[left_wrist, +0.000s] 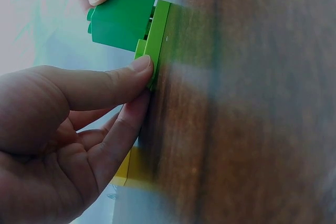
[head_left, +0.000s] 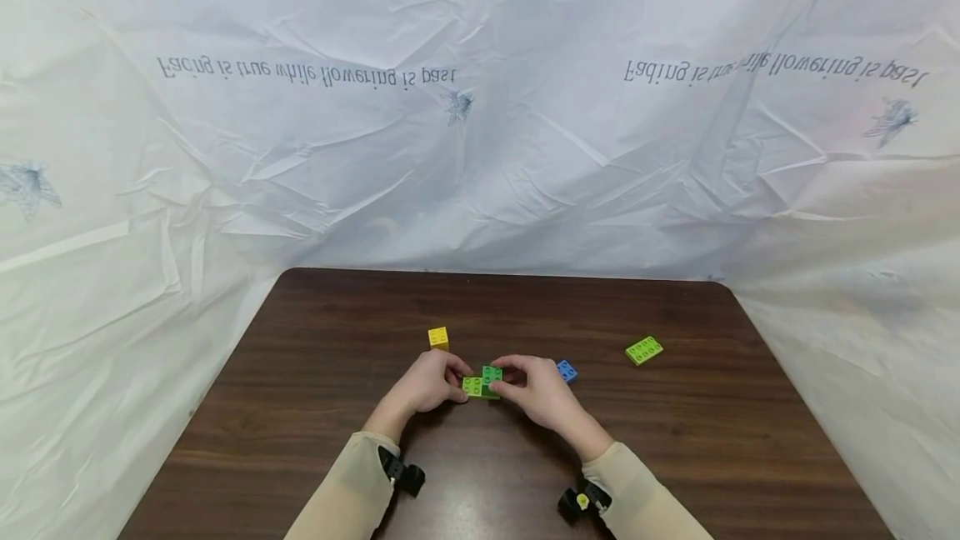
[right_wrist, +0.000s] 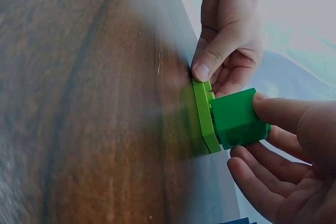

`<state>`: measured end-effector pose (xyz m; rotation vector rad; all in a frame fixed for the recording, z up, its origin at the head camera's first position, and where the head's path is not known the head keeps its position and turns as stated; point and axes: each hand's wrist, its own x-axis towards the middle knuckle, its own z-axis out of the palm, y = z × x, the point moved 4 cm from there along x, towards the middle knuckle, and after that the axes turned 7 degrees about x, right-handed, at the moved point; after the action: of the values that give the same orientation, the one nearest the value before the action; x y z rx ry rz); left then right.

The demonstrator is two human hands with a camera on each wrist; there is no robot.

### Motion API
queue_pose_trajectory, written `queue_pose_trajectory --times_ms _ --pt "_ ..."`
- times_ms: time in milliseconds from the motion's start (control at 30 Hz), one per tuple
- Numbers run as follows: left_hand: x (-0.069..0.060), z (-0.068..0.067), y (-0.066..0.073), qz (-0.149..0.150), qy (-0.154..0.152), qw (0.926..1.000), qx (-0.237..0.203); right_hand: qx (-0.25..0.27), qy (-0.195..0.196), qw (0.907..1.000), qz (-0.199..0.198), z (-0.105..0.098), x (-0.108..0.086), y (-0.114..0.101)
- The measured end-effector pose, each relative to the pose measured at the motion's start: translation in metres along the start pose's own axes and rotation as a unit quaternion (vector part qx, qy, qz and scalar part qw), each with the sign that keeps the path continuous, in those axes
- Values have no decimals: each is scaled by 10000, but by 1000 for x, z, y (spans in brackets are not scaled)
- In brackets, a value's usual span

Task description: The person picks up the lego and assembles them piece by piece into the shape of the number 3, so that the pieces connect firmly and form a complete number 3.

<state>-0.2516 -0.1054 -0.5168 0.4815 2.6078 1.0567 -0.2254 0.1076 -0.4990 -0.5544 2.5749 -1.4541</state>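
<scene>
Near the middle of the table, a flat lime-green toy brick [head_left: 472, 387] lies on the wood. My left hand [head_left: 426, 383] pinches its left end between thumb and forefinger. Over its right end stands a taller green toy brick [head_left: 492, 375], which my right hand [head_left: 543, 393] grips by the sides with thumb and fingers. In the left wrist view, a narrow gap with studs shows between the green brick [left_wrist: 123, 20] and the lime-green one [left_wrist: 158, 30], and the green brick looks slightly tilted. The right wrist view shows the same gap beside the green brick [right_wrist: 239, 116].
A yellow brick [head_left: 438, 338] stands beyond my left hand. A blue brick [head_left: 567, 371] sits just past my right hand, partly hidden by it. Farther right lies another flat lime-green brick [head_left: 644, 350]. White printed sheeting [head_left: 480, 173] hangs behind the dark wooden table [head_left: 337, 315].
</scene>
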Motion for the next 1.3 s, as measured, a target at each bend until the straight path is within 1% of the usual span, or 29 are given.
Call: queue_pose_trajectory --times_ms 233,400,633,867,1033,1300 --pt "-1 1 0 -11 9 10000 10 58 -61 10000 -12 0 0 -1" --pt "-2 1 1 -21 8 10000 -2 -30 -66 10000 -16 -1 0 -3" --pt "-3 1 1 41 16 10000 1 -175 -74 9998 63 -1 0 -4" --pt "-2 5 -1 74 10 10000 -30 2 -112 9997 239 -4 -1 0" --pt "-2 3 1 104 24 9999 -30 49 -119 9996 261 -4 1 2" --pt "-1 0 0 80 55 9999 30 44 -43 9994 330 -4 4 -2"
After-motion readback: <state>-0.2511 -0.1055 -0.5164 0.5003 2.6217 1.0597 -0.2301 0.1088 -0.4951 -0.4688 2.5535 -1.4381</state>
